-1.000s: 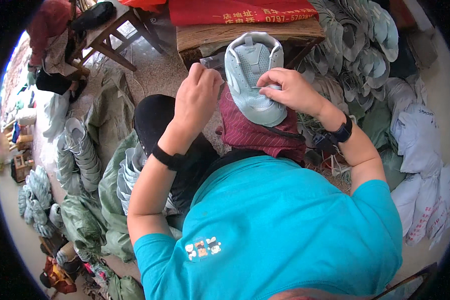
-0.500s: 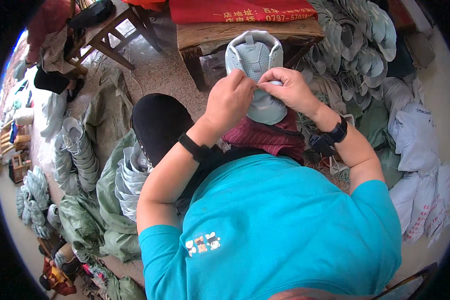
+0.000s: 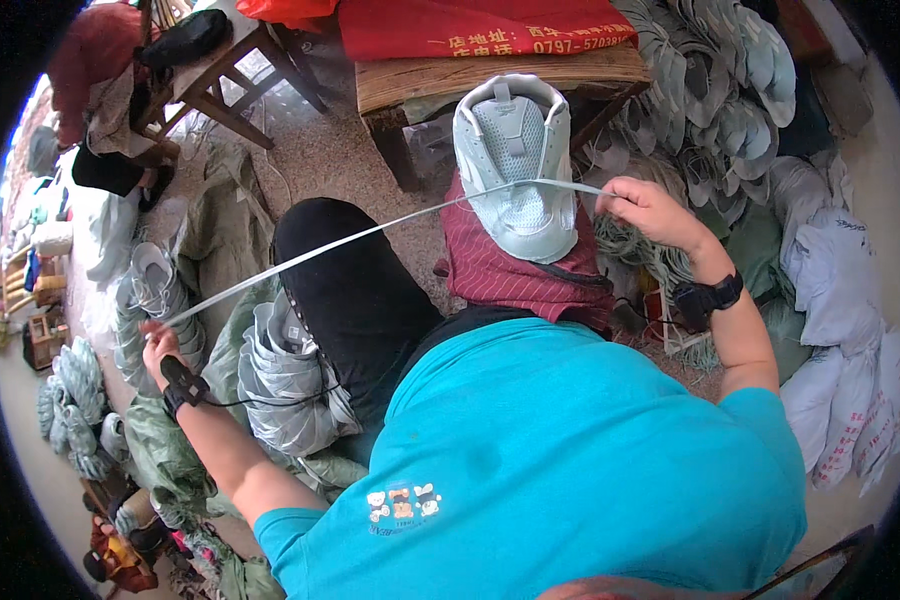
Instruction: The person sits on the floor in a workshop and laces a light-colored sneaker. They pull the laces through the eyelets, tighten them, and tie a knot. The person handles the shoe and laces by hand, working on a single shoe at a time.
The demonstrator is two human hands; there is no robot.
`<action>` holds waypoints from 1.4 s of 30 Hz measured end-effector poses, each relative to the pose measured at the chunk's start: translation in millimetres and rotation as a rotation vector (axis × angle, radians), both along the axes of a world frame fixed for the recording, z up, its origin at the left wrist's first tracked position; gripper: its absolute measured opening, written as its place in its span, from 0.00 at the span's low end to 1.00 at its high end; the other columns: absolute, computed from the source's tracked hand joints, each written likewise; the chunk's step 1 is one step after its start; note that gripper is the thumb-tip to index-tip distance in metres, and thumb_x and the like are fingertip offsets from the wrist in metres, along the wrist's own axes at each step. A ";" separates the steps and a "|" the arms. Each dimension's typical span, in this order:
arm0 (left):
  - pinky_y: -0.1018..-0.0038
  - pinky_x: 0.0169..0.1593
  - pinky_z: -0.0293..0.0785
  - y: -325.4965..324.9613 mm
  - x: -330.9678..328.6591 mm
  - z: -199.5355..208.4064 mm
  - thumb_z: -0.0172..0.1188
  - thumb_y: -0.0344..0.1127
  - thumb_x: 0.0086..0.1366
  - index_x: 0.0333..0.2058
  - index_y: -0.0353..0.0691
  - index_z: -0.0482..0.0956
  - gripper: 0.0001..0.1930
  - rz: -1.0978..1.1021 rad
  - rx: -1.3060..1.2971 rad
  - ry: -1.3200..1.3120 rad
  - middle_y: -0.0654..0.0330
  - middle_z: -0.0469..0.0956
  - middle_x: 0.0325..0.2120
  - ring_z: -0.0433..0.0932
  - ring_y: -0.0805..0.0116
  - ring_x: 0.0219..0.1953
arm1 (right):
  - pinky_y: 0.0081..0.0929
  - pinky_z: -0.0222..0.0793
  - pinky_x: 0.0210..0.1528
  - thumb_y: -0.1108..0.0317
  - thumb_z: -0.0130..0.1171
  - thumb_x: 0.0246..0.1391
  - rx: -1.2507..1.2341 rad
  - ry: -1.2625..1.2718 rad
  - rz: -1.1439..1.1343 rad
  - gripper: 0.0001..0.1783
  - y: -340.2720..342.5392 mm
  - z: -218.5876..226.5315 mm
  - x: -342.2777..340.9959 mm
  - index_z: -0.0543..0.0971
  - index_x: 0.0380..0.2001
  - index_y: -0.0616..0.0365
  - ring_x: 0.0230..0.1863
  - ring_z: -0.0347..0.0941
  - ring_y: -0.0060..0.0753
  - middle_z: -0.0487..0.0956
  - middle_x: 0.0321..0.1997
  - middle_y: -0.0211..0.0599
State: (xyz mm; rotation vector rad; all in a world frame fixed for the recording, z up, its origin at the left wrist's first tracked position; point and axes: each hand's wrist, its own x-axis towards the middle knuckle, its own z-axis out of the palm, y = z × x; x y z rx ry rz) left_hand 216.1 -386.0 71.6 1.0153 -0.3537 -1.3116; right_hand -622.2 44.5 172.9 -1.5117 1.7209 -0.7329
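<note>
A pale grey-green shoe upper (image 3: 535, 240) rests, tongue showing and toe towards me, on dark red striped cloth (image 3: 470, 245) over my lap. A long flat pale lace (image 3: 340, 240) crosses the upper just above its toe. Out at the far left, my left hand (image 3: 160, 348) pinches the lace and holds that long stretch taut. My right hand (image 3: 655, 210) is closed on the shorter stretch, just right of the upper. Whether the lace passes through the eyelets is too small to tell.
A wooden bench (image 3: 420, 88) with a red printed cloth (image 3: 400, 30) stands ahead. Stacked shoe uppers (image 3: 280, 385) sit by my left leg. More uppers (image 3: 710, 90) pile at the far right, above white sacks (image 3: 835, 270). A person's leg (image 3: 110, 170) shows near a stool (image 3: 240, 65).
My hands were together over the upper and are now spread wide. The left swung far out to the left and nearer, drawing the lace out; the right moved right. The upper shifted slightly nearer.
</note>
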 end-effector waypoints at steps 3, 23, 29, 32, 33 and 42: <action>0.78 0.28 0.61 -19.0 -70.3 -14.4 0.45 0.30 0.69 0.29 0.40 0.67 0.08 -0.380 -0.240 -0.223 0.64 0.68 0.26 0.63 0.73 0.23 | 0.36 0.69 0.41 0.66 0.52 0.55 -0.082 0.566 0.045 0.11 29.7 -24.6 -31.8 0.78 0.35 0.60 0.36 0.74 0.41 0.77 0.32 0.40; 0.68 0.28 0.67 265.4 -591.8 48.5 0.50 0.40 0.69 0.31 0.32 0.73 0.15 -1.226 -0.554 -0.822 0.56 0.72 0.18 0.69 0.69 0.20 | 0.23 0.56 0.23 0.70 0.48 0.57 -0.112 -0.802 -1.903 0.09 253.3 -172.4 -167.8 0.73 0.37 0.63 0.23 0.62 0.24 0.69 0.26 0.30; 0.66 0.30 0.68 265.2 -590.7 68.2 0.54 0.38 0.64 0.26 0.31 0.75 0.14 -1.219 -0.462 -0.856 0.49 0.73 0.20 0.74 0.61 0.24 | 0.17 0.61 0.24 0.62 0.52 0.58 0.161 -0.512 -1.043 0.20 93.4 -106.2 -77.7 0.71 0.48 0.67 0.24 0.71 0.23 0.80 0.34 0.38; 0.66 0.31 0.68 263.3 -591.8 62.2 0.55 0.36 0.61 0.25 0.31 0.75 0.12 -1.133 -0.600 -0.977 0.49 0.73 0.20 0.74 0.58 0.25 | 0.12 0.58 0.24 0.63 0.50 0.61 -0.048 -0.503 -0.794 0.30 19.8 -40.0 -2.0 0.57 0.60 0.71 0.24 0.70 0.16 0.81 0.40 0.40; 0.66 0.30 0.68 264.1 -592.5 62.0 0.55 0.35 0.60 0.25 0.31 0.75 0.12 -1.126 -0.581 -0.939 0.49 0.73 0.20 0.74 0.57 0.24 | 0.11 0.59 0.25 0.64 0.49 0.61 -0.058 -0.487 -0.696 0.29 4.8 -22.7 14.9 0.58 0.60 0.71 0.27 0.73 0.16 0.81 0.38 0.37; 0.63 0.30 0.68 267.5 -597.9 68.8 0.56 0.31 0.57 0.24 0.34 0.73 0.07 -0.908 -0.933 -1.064 0.52 0.70 0.21 0.72 0.52 0.24 | 0.10 0.58 0.27 0.64 0.50 0.64 -0.012 -0.304 -0.433 0.10 -28.5 3.1 49.2 0.74 0.41 0.59 0.25 0.63 0.08 0.75 0.27 0.23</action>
